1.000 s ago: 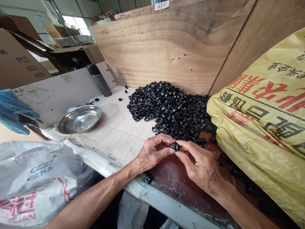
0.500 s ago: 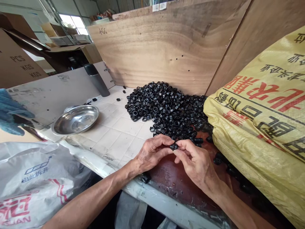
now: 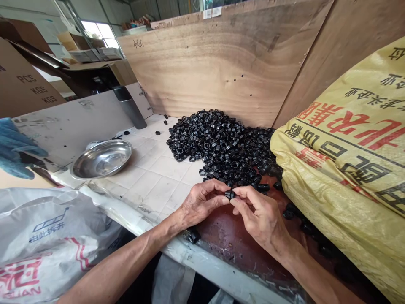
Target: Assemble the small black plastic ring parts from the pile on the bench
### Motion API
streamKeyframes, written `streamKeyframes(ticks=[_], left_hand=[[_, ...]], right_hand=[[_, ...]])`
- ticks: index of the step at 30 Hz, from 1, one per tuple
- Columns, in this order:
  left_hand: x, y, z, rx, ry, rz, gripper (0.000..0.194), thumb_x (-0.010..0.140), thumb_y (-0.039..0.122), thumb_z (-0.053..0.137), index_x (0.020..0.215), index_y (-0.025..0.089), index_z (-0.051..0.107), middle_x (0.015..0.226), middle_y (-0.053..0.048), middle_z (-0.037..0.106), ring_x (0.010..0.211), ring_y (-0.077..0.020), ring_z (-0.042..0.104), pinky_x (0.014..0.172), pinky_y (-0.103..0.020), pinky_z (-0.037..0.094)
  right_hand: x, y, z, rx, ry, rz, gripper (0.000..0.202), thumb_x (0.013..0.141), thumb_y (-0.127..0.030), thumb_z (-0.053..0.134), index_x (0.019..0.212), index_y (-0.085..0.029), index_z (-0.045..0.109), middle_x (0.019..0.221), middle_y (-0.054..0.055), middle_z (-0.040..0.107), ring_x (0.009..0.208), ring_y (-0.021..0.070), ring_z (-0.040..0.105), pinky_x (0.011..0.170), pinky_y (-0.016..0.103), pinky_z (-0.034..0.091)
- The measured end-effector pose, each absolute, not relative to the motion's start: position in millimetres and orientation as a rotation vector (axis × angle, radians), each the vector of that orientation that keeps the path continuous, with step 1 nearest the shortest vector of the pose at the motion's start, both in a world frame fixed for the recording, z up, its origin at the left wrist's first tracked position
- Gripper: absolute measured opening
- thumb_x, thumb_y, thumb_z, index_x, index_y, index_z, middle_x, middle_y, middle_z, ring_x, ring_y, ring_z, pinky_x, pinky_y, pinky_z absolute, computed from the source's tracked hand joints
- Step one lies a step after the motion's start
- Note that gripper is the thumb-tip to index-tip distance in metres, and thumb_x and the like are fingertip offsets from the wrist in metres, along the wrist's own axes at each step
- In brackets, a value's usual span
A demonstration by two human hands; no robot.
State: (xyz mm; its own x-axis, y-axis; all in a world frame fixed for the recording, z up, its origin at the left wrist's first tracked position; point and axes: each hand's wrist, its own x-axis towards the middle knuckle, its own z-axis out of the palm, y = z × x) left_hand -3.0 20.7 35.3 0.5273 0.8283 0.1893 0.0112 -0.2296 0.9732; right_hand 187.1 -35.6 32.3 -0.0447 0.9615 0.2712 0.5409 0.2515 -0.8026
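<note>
Between my two hands is a small black plastic fitting (image 3: 230, 194), held above the reddish-brown board. My left hand (image 3: 202, 202) pinches one side of it with thumb and forefinger. From the other side, the thumb and forefinger of my right hand (image 3: 261, 215) grip it too. Just beyond my fingers lies a big heap of black plastic ring nuts (image 3: 215, 139). Another black fitting (image 3: 192, 235) rests near the table edge, below my left wrist. Whether the held piece is one part or two joined parts cannot be made out.
A shiny metal bowl (image 3: 103, 158) sits left on the tiled table, with a dark flask (image 3: 129, 107) behind it. A yellow woven sack (image 3: 344, 169) fills the right. Wooden boards (image 3: 215, 63) wall the back. At the left are a white bag (image 3: 47, 240) and a blue glove (image 3: 19, 147).
Both hands stay in nearly the same place, still pinching the black fitting, which appears slightly turned. The whole view has shifted a little.
</note>
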Motion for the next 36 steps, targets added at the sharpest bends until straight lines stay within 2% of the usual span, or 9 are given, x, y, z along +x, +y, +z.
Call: streamKeyframes(ticks=[4,8,10,13,17,19,25,31,36], left_hand=[[-3,21,33,1.690,0.711,0.925,0.025,0.086,0.032,0.075,0.104,0.014,0.073,0.103,-0.009,0.072,0.094,-0.0202,0.068,0.088,-0.033,0.055],[-2,18,38,1.518,0.772,0.829,0.026,0.086,0.033,0.075,0.104,0.015,0.071,0.098,-0.007,0.074,0.090,-0.0189,0.070,0.087,-0.032,0.056],[-2,18,38,1.552,0.755,0.858,0.025,0.085,0.032,0.076,0.102,0.015,0.072,0.098,-0.006,0.074,0.090,-0.0184,0.069,0.087,-0.031,0.056],[-2,18,37,1.663,0.728,0.966,0.022,0.081,0.028,0.080,0.099,0.016,0.075,0.100,-0.006,0.073,0.094,-0.0182,0.068,0.089,-0.030,0.054],[-3,17,39,1.540,0.734,0.870,0.024,0.087,0.031,0.075,0.103,0.014,0.074,0.100,-0.008,0.074,0.090,-0.0191,0.071,0.087,-0.032,0.057],[-4,18,37,1.538,0.722,0.844,0.025,0.088,0.032,0.074,0.105,0.014,0.073,0.099,-0.008,0.075,0.088,-0.0192,0.071,0.085,-0.033,0.058],[-3,25,25,1.945,0.593,1.083,0.021,0.080,0.025,0.081,0.100,0.018,0.076,0.101,-0.008,0.075,0.094,-0.0185,0.069,0.085,-0.030,0.057],[-3,18,39,1.656,0.740,0.872,0.023,0.089,0.033,0.073,0.103,0.015,0.072,0.101,-0.008,0.073,0.094,-0.0203,0.070,0.089,-0.033,0.057],[-11,20,36,1.962,0.657,0.947,0.020,0.089,0.029,0.071,0.105,0.016,0.071,0.106,-0.010,0.071,0.094,-0.0193,0.067,0.086,-0.033,0.055]], right_hand=[[186,-35,31,-1.528,-1.623,0.822,0.034,0.103,-0.046,0.045,0.083,-0.022,0.060,0.058,-0.002,0.065,0.053,0.0143,0.064,0.061,0.026,0.051],[186,-36,35,-1.315,-1.743,0.457,0.019,0.097,-0.037,0.056,0.103,-0.020,0.063,0.090,0.006,0.073,0.077,0.0178,0.070,0.076,0.029,0.053],[186,-37,38,-1.345,-1.732,0.499,0.017,0.097,-0.035,0.055,0.097,-0.020,0.064,0.079,0.004,0.072,0.072,0.0174,0.069,0.073,0.029,0.053],[186,-38,43,-1.500,-1.573,0.865,0.020,0.097,-0.040,0.056,0.092,-0.021,0.062,0.061,-0.002,0.067,0.056,0.0152,0.064,0.057,0.025,0.049],[187,-38,42,-1.368,-1.639,0.649,0.017,0.092,-0.037,0.062,0.097,-0.020,0.063,0.080,0.003,0.071,0.073,0.0170,0.067,0.071,0.028,0.051],[186,-39,40,-1.344,-1.667,0.605,0.014,0.092,-0.034,0.062,0.094,-0.020,0.063,0.079,0.003,0.070,0.073,0.0171,0.066,0.073,0.029,0.050],[183,-38,40,-1.387,-1.243,1.287,0.026,0.095,-0.044,0.055,0.083,-0.020,0.057,0.062,0.000,0.064,0.057,0.0157,0.061,0.061,0.029,0.050],[181,-42,41,-1.349,-1.591,0.703,0.013,0.091,-0.034,0.061,0.097,-0.022,0.060,0.079,0.002,0.069,0.067,0.0160,0.065,0.070,0.029,0.051],[183,-40,47,-1.402,-1.438,1.212,0.014,0.092,-0.035,0.058,0.091,-0.021,0.059,0.060,-0.003,0.066,0.060,0.0155,0.064,0.064,0.027,0.050]])
